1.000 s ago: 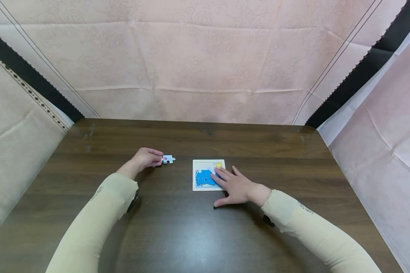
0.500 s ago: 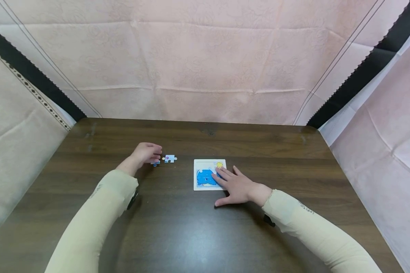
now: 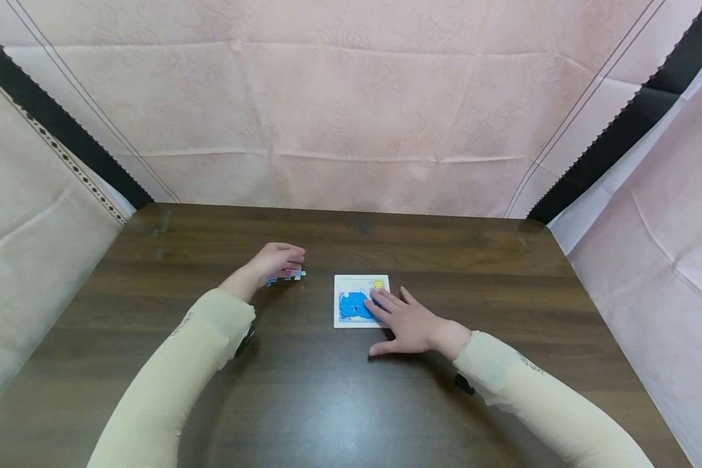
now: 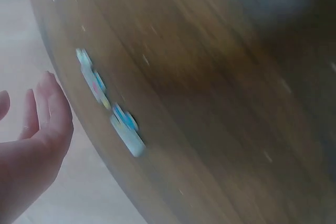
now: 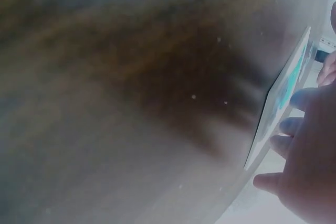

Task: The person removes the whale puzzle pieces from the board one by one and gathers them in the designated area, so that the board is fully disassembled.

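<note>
My left hand (image 3: pixel 276 261) hovers over two puzzle pieces on the left half of the table, holding nothing. Its fingers are loosely bent and partly cover the pieces in the head view. In the left wrist view, the far puzzle piece (image 4: pixel 92 80) and the near puzzle piece (image 4: pixel 127 132) lie flat, apart from the hand. My right hand (image 3: pixel 408 327) is spread over the right side of a white-framed puzzle board (image 3: pixel 337 302) that bears a blue animal and a yellow sun. Its fingers hide part of the picture.
The dark wooden table (image 3: pixel 327 396) has its far edge against a pale pink cloth (image 3: pixel 351 117). Light cloth also hangs along the left and right sides.
My left hand has let go of a puzzle piece, drawn back a little, then moved right above the pieces. The right hand stays on the puzzle board.
</note>
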The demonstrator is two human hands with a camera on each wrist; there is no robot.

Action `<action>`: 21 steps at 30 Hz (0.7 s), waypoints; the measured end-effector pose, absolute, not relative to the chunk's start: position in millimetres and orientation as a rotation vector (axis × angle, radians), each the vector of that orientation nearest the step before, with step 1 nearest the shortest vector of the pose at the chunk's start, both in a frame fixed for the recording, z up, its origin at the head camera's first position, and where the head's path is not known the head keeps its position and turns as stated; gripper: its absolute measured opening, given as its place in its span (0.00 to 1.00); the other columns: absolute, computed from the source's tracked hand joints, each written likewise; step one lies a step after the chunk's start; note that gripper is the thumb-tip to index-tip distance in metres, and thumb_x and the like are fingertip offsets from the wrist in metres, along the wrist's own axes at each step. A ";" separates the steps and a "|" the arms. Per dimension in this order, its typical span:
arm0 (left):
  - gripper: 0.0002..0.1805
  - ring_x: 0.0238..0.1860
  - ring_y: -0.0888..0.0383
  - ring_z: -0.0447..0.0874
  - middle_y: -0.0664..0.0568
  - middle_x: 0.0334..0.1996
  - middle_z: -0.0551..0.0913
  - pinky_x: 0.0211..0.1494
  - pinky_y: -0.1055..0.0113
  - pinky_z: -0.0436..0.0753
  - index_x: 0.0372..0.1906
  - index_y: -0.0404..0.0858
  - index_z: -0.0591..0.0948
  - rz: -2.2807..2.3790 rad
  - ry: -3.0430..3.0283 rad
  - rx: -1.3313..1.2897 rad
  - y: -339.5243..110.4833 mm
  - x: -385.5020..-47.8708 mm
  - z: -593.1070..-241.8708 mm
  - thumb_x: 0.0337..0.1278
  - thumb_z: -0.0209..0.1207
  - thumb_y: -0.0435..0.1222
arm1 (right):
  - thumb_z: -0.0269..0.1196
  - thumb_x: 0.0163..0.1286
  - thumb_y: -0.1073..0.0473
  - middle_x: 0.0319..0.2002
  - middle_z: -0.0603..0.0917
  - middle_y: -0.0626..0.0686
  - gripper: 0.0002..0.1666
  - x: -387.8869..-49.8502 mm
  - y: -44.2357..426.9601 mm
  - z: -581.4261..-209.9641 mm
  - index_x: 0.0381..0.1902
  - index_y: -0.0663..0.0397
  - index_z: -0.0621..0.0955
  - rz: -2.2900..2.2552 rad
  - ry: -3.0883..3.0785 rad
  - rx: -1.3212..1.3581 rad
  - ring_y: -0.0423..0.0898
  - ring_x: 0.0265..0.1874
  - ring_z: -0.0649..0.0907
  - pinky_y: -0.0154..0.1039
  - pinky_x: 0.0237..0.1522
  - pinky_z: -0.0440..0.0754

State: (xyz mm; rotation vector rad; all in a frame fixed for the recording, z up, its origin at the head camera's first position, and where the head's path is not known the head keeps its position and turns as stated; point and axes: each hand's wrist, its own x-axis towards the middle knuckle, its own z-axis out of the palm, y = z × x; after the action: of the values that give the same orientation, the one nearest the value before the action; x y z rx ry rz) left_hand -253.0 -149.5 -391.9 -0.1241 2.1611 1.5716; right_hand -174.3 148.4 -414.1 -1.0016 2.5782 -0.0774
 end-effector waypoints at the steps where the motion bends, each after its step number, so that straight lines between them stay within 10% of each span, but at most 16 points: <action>1: 0.24 0.61 0.42 0.72 0.34 0.63 0.69 0.63 0.57 0.74 0.65 0.28 0.65 1.573 2.152 -0.114 -143.8 -252.9 -391.8 0.71 0.44 0.37 | 0.51 0.58 0.24 0.75 0.46 0.52 0.56 -172.7 149.3 -414.1 0.74 0.47 0.50 -0.077 2.580 -1.009 0.51 0.74 0.48 0.61 0.72 0.42; 21: 0.23 0.57 0.49 0.77 0.41 0.57 0.76 0.59 0.64 0.77 0.61 0.33 0.71 1.498 2.066 0.008 -54.5 -248.6 -405.5 0.67 0.50 0.40 | 0.51 0.56 0.22 0.75 0.45 0.52 0.56 -157.4 165.4 -420.6 0.74 0.45 0.51 -0.081 2.560 -0.997 0.51 0.74 0.48 0.64 0.70 0.43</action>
State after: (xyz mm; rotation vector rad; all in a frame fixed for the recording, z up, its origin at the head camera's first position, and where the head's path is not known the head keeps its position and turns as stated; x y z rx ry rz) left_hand -248.6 -54.5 -405.5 0.0081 2.0664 1.4977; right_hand -157.4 165.4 -420.6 -0.9972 2.5602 -0.0805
